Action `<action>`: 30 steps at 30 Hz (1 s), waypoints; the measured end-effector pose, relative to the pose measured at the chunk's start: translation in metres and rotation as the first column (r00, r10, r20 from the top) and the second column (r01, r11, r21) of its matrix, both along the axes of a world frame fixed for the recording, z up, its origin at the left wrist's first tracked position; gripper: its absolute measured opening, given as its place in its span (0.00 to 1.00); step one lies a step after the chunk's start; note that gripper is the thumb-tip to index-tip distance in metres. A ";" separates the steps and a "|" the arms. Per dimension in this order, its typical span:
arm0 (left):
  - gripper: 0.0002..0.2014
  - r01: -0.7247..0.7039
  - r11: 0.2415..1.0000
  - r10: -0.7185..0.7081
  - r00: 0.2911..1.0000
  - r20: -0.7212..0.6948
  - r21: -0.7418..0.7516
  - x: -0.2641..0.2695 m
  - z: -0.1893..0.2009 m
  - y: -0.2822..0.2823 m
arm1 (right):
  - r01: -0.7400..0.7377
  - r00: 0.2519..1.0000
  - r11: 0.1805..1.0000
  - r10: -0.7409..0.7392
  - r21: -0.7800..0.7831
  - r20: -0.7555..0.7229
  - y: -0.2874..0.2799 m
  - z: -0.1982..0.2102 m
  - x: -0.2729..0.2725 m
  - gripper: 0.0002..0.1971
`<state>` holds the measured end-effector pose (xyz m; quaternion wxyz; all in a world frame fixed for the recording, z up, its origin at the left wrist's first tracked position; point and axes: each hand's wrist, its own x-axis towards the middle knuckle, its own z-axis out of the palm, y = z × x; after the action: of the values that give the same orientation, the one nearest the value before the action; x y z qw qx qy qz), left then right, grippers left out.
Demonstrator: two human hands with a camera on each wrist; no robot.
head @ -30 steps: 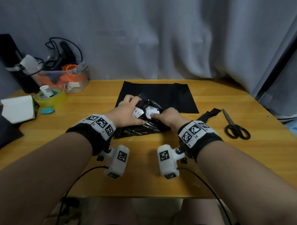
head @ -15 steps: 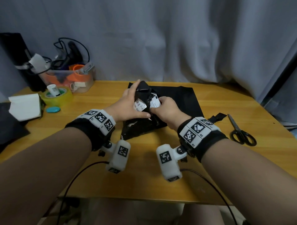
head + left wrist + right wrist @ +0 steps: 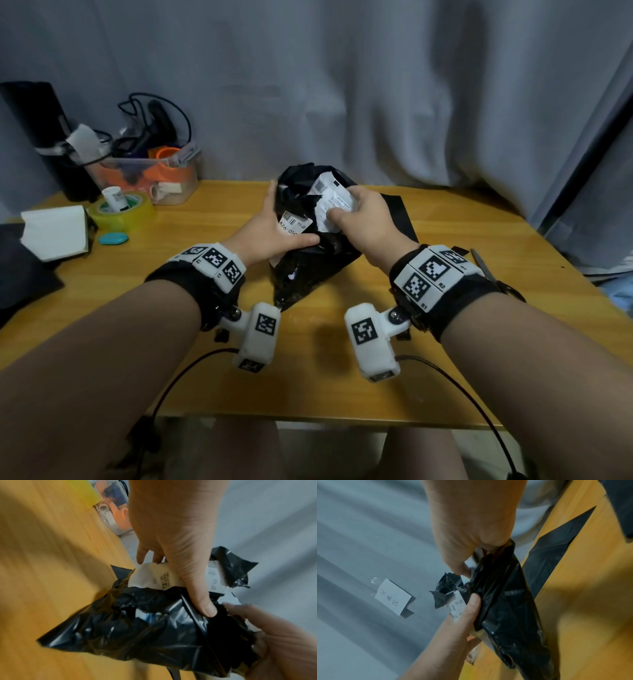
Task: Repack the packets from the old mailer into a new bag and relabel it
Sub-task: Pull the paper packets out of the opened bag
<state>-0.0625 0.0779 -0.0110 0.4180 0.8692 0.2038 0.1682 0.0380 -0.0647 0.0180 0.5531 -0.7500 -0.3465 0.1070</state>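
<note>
Head view, reading left to right: the tape roll (image 3: 120, 214) and clear bin (image 3: 161, 178) sit parked at the far left of the surface (image 3: 205, 335), likely staged for the sealing and labelling to come. Next, the left hand (image 3: 270, 233) clamps the old mailer (image 3: 308, 267) from its side, thumb across the front and fingers behind, its grip holding the torn label (image 3: 295, 224) edge. That looks like an anchor, so the plastic can't slide. The mailer stands tilted, mouth up, bottom corner resting on the surface, which should keep the packets from spilling. On the right, the right hand (image 3: 363, 219) pinches the opposite torn flap, grip closed on plastic and paper, seemingly to pull the opening wider. Behind it the new bag (image 3: 400, 219) lies flat, close by for the transfer. No packets are out yet.
</note>
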 end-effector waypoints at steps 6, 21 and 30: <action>0.41 0.127 0.986 -0.133 0.989 0.060 0.104 0.005 0.014 -0.006 | -0.051 0.999 0.998 0.051 -0.038 -0.008 -0.013 0.007 0.000 0.11; 0.27 0.253 0.960 -0.252 0.967 -0.016 0.119 0.014 0.032 -0.027 | -0.088 0.991 0.993 0.079 0.077 0.108 -0.037 0.029 0.010 0.10; 0.38 0.112 0.975 -0.102 0.993 -0.061 0.193 0.039 0.027 -0.029 | 0.082 0.993 0.952 -0.104 0.296 0.059 -0.094 0.053 0.050 0.08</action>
<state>-0.0230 0.0486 0.0159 0.3335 0.9198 0.1499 0.1425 0.0881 -0.1585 0.0708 0.6495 -0.6786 -0.3431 0.0006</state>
